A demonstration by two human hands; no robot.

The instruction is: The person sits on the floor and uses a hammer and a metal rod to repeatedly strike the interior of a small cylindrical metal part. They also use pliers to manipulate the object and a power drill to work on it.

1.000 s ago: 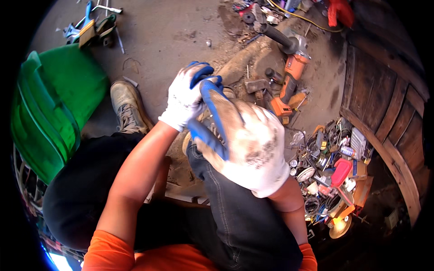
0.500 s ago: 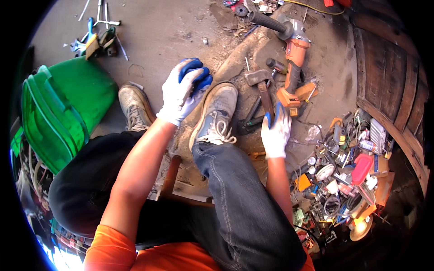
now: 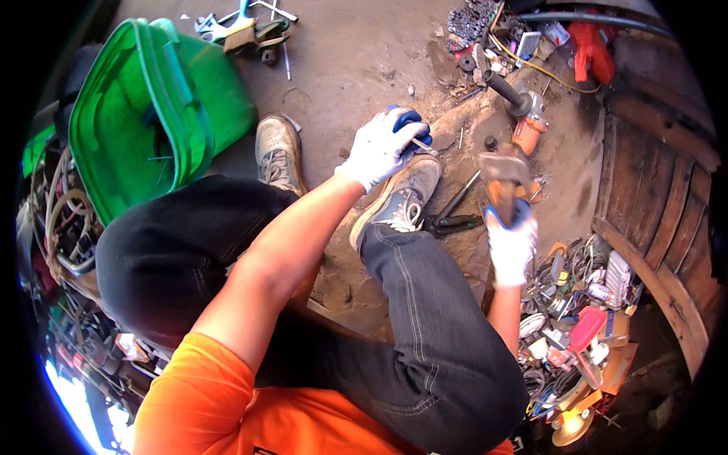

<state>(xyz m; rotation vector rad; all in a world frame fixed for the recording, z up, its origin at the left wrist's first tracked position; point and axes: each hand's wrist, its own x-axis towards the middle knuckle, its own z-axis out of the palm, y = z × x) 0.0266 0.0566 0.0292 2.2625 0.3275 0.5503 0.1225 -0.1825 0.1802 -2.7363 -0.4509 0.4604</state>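
My left hand (image 3: 379, 148), in a white glove with blue fingers, is closed just above the toe of my right shoe (image 3: 413, 182). From its fingertips sticks a short, thin metal piece (image 3: 425, 147); its exact kind is unclear. My right hand (image 3: 513, 244), gloved the same way, is wrapped round the handle of a hammer (image 3: 505, 171). The hammer's head is raised and blurred by motion. Behind it lies an orange and grey angle grinder (image 3: 528, 135), partly covered by the hammer. A dark-handled tool (image 3: 458, 221) rests on the ground between my shoe and my right hand.
A green plastic bin (image 3: 216, 98) lies tipped on its side at the left. Beyond it sit a brush (image 3: 240, 38) and several metal tools. Small parts and a pink-red lid (image 3: 588, 327) are heaped at the right, below wooden planks (image 3: 652, 167). A red bag (image 3: 590, 53) lies far right.
My right hand has gripped the hammer and lifted it from the ground. My left hand still holds the thin piece, which now points right. The whole view has shifted, so things appear farther right.
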